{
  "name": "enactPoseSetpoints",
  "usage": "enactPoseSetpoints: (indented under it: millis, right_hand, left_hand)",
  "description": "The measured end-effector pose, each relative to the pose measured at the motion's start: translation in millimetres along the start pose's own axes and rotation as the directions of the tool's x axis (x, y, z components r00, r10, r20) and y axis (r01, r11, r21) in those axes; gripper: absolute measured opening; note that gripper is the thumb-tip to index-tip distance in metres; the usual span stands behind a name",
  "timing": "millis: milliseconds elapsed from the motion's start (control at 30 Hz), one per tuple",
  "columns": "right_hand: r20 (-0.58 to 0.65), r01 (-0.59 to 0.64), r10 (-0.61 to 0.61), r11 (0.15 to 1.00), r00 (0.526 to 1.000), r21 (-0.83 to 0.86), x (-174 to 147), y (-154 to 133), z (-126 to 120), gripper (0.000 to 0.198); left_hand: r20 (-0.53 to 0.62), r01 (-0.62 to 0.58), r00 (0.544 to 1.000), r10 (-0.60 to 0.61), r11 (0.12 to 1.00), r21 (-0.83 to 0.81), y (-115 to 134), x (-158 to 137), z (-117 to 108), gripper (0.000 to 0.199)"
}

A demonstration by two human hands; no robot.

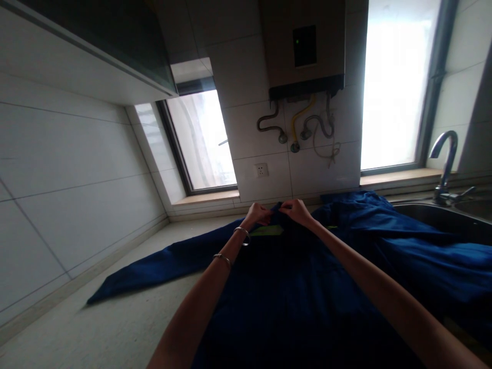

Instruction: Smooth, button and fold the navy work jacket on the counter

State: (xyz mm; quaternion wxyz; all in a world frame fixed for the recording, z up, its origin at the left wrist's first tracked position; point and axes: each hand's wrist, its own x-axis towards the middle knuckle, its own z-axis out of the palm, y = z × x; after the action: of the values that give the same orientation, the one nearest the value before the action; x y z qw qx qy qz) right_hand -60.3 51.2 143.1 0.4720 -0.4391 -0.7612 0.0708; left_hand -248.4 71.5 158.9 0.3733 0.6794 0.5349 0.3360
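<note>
Pale worktop [130, 312] beneath a tiled wall [246, 128] with two windows [397, 87] and a water heater [307, 46]; a blue garment [277, 292] lies across it, one sleeve [165, 266] extending left. Left hand [258, 214] and right hand [296, 210] pinch the garment's far edge. At right, beside the cloth, stands a sink [413, 209] with chrome faucet [448, 154], its interior too dark to read clearly.
</note>
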Motion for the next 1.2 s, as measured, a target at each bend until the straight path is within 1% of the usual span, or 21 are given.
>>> enactPoseSetpoints:
  millis: [100,167,200,233,300,367,400,467,533,667,767,867,933,1000,1067,1133,1200]
  right_hand:
    - [0.061,0.030,-0.021,0.989,0.998,-0.142,-3.2,-9.9,-2.7,0.017]
    - [0.112,0.074,-0.047,0.965,0.993,-0.253,-5.0,-17.2,-5.1,0.017]
    - [0.138,0.093,-0.053,0.950,0.989,-0.300,-5.5,-20.2,-6.5,0.018]
    - [0.159,0.104,-0.052,0.936,0.986,-0.335,-5.7,-22.6,-8.0,0.018]
    - [0.182,0.110,-0.043,0.920,0.982,-0.377,-5.1,-25.2,-11.0,0.020]
    - [0.191,0.108,-0.033,0.910,0.981,-0.401,-3.4,-25.6,-13.5,0.022]
    - [0.193,0.107,-0.029,0.905,0.981,-0.412,-2.3,-25.6,-14.1,0.023]
    - [0.195,0.103,-0.019,0.896,0.981,-0.432,0.2,-26.0,-14.0,0.025]
    - [0.201,0.104,-0.016,0.894,0.980,-0.436,3.0,-26.6,-12.2,0.025]
    - [0.205,0.105,-0.025,0.915,0.978,-0.390,10.6,-23.8,-6.6,0.022]
    - [0.188,0.087,-0.022,0.935,0.982,-0.343,17.8,-16.8,-4.4,0.020]
    - [0.197,0.093,-0.033,0.949,0.980,-0.302,22.4,-12.2,-5.6,0.019]
    - [0.210,0.126,-0.060,0.940,0.976,-0.317,21.0,-12.9,-8.2,0.017]
    - [0.194,0.157,-0.085,0.906,0.977,-0.393,14.7,-15.3,-11.7,0.019]
    - [0.158,0.146,-0.074,0.846,0.985,-0.513,4.0,-16.3,-15.3,0.025]
    - [0.134,0.083,0.004,0.764,0.991,-0.639,-9.3,-13.1,-18.7,0.032]
    - [0.151,0.020,0.128,0.694,0.980,-0.720,-22.6,-5.1,-22.0,0.033]
  left_hand:
    - [-0.053,-0.005,0.999,0.008,0.999,0.051,-3.4,2.6,7.8,0.019]
    - [-0.110,-0.004,0.994,0.012,0.997,0.079,-6.1,3.5,11.8,0.018]
    - [-0.127,0.000,0.992,0.005,0.999,0.040,-7.8,3.5,12.9,0.017]
    - [-0.125,0.003,0.992,-0.007,0.999,-0.036,-9.7,3.2,13.2,0.016]
    - [-0.081,0.013,0.996,-0.031,0.976,-0.219,-14.2,2.4,11.8,0.015]
    - [-0.018,0.020,0.999,-0.029,0.926,-0.377,-19.2,2.5,9.0,0.015]
    - [-0.005,0.022,1.000,-0.027,0.898,-0.439,-21.8,3.1,7.9,0.013]
    - [-0.011,0.020,0.999,-0.031,0.839,-0.543,-27.1,5.2,7.6,0.005]
    - [-0.026,0.006,0.999,-0.027,0.792,-0.610,-32.2,7.1,10.5,0.005]
    - [-0.058,-0.051,0.998,0.018,0.774,-0.631,-40.7,6.7,21.3,0.010]
    - [-0.094,-0.094,0.995,0.044,0.767,-0.635,-44.5,4.7,27.0,0.008]
    - [-0.111,-0.118,0.992,0.062,0.768,-0.630,-46.4,4.9,27.5,0.016]
    - [-0.122,-0.131,0.990,0.069,0.769,-0.626,-47.2,6.9,25.5,0.021]
    - [-0.131,-0.138,0.989,0.074,0.792,-0.595,-48.0,9.8,23.0,0.022]
    - [-0.143,-0.128,0.988,0.063,0.848,-0.515,-48.8,13.1,20.2,0.019]
    - [-0.151,-0.096,0.988,0.034,0.902,-0.421,-49.8,16.1,17.2,0.014]
    - [-0.151,-0.057,0.989,0.003,0.933,-0.354,-50.8,18.6,13.1,0.012]
